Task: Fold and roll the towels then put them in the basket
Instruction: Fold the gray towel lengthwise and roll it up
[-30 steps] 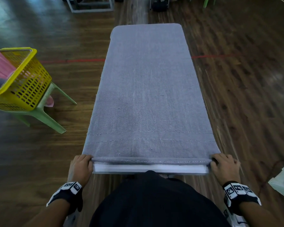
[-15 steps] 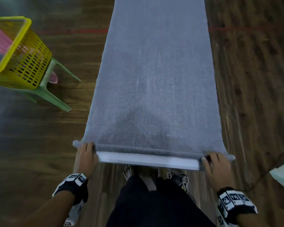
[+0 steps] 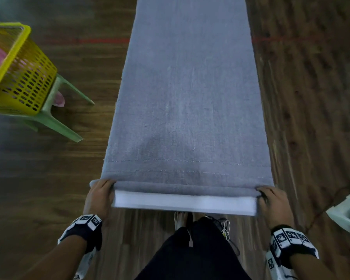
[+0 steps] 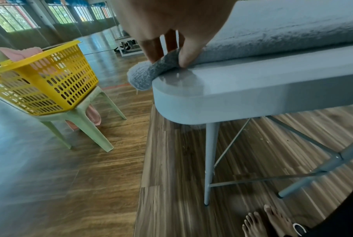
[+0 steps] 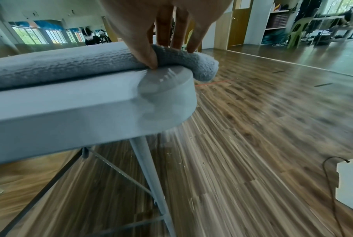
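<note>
Item: grey towel (image 3: 188,93), folded to a long strip, lying along the tabletop (image 3: 184,203); near end turned into a first small roll.
Left hand (image 3: 99,197): grip clamped on the roll's left end, thumb under, fingers (image 4: 151,48) over; the end overhangs the corner.
Right hand (image 3: 275,205): grip likewise pinched on the right end.
Handling: soft, light, limp terry; likely to sag and telescope if rolled unevenly. Not fragile, not slippery.
Hold: best at both ends of the roll, palms pressing evenly.
Destination: yellow basket (image 3: 18,77), on a green stool (image 3: 55,118), far left; pink cloth inside.
Progress: rolling barely begun.
</note>
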`<action>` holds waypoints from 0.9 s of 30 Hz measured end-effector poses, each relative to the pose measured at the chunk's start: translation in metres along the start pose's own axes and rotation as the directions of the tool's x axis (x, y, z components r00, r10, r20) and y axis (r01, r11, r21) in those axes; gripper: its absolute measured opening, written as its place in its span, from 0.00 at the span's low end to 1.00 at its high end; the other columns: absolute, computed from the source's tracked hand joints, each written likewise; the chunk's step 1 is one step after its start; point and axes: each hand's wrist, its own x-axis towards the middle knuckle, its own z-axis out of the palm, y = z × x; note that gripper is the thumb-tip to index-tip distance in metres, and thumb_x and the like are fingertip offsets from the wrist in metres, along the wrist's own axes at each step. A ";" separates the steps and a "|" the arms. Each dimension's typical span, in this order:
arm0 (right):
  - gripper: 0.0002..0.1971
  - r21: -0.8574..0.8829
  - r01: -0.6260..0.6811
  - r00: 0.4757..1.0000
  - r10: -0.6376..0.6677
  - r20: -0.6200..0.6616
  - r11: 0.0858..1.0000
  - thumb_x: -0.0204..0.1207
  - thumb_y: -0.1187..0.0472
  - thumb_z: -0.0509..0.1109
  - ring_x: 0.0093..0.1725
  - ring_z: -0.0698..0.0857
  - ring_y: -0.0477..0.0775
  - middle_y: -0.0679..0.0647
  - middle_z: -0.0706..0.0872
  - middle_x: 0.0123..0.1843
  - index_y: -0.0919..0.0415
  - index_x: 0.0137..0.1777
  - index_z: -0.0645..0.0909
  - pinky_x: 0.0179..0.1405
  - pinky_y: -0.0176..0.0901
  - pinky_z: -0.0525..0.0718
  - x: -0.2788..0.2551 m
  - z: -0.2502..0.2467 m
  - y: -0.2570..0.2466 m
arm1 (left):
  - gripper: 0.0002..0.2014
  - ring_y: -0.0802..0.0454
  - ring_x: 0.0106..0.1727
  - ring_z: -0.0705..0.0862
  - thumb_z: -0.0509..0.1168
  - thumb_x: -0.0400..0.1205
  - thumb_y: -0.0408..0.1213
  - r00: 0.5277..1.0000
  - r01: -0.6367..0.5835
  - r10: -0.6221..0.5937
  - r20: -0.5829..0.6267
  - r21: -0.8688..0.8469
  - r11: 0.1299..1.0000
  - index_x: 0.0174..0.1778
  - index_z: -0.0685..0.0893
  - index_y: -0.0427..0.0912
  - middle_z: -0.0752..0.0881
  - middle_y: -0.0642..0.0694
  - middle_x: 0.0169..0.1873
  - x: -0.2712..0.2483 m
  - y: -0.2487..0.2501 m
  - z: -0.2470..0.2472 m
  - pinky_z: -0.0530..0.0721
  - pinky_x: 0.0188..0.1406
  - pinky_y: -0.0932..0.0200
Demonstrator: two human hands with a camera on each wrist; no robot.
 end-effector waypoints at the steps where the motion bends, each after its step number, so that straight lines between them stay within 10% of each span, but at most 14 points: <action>1: 0.18 -0.010 0.020 1.000 -0.020 -0.017 1.000 0.68 0.59 0.59 0.49 0.80 0.57 0.60 0.89 0.47 0.65 0.47 0.88 0.54 0.54 0.79 0.001 -0.002 -0.001 | 0.12 0.37 0.49 0.83 0.65 0.75 0.29 1.000 -0.022 0.022 0.007 0.014 1.000 0.53 0.87 0.35 0.87 0.39 0.49 0.003 -0.001 -0.003 0.83 0.47 0.44; 7: 0.15 -0.243 -0.155 0.985 0.169 0.036 0.957 0.67 0.53 0.59 0.44 0.83 0.61 0.55 0.87 0.36 0.54 0.41 0.87 0.54 0.58 0.69 0.001 -0.008 -0.007 | 0.06 0.43 0.43 0.84 0.62 0.77 0.39 0.987 -0.048 0.015 0.157 0.209 0.977 0.44 0.83 0.46 0.87 0.48 0.39 0.019 0.012 -0.018 0.75 0.48 0.45; 11: 0.12 -0.278 -0.228 0.969 0.246 0.033 0.933 0.65 0.63 0.75 0.48 0.79 0.65 0.60 0.82 0.46 0.58 0.49 0.83 0.52 0.60 0.70 0.011 -0.009 -0.006 | 0.14 0.40 0.44 0.78 0.73 0.69 0.31 0.998 0.000 -0.016 0.066 0.238 0.971 0.48 0.78 0.44 0.80 0.43 0.42 0.024 0.015 -0.017 0.74 0.47 0.42; 15: 0.08 -0.076 -0.056 0.993 0.064 0.103 0.996 0.71 0.55 0.61 0.41 0.79 0.59 0.53 0.81 0.40 0.58 0.43 0.79 0.42 0.55 0.78 0.000 -0.003 -0.011 | 0.20 0.49 0.38 0.73 0.73 0.65 0.24 0.986 -0.146 0.140 0.087 0.068 0.987 0.41 0.72 0.48 0.75 0.49 0.40 0.014 0.020 -0.011 0.75 0.35 0.52; 21: 0.16 -0.055 0.008 0.991 -0.001 0.134 0.998 0.61 0.74 0.75 0.51 0.85 0.62 0.57 0.87 0.50 0.63 0.50 0.85 0.52 0.58 0.84 -0.012 -0.001 -0.006 | 0.19 0.40 0.45 0.82 0.75 0.66 0.19 0.988 -0.145 0.143 0.059 0.020 0.989 0.52 0.83 0.36 0.84 0.40 0.48 0.009 0.012 -0.009 0.85 0.42 0.43; 27: 0.19 -0.135 -0.032 0.996 0.043 0.077 0.990 0.64 0.52 0.57 0.42 0.85 0.61 0.53 0.89 0.39 0.58 0.41 0.89 0.49 0.53 0.76 0.004 -0.009 -0.014 | 0.07 0.40 0.42 0.85 0.67 0.71 0.31 0.983 -0.111 0.090 0.158 0.128 0.986 0.43 0.86 0.41 0.87 0.44 0.39 0.016 0.012 -0.020 0.81 0.44 0.45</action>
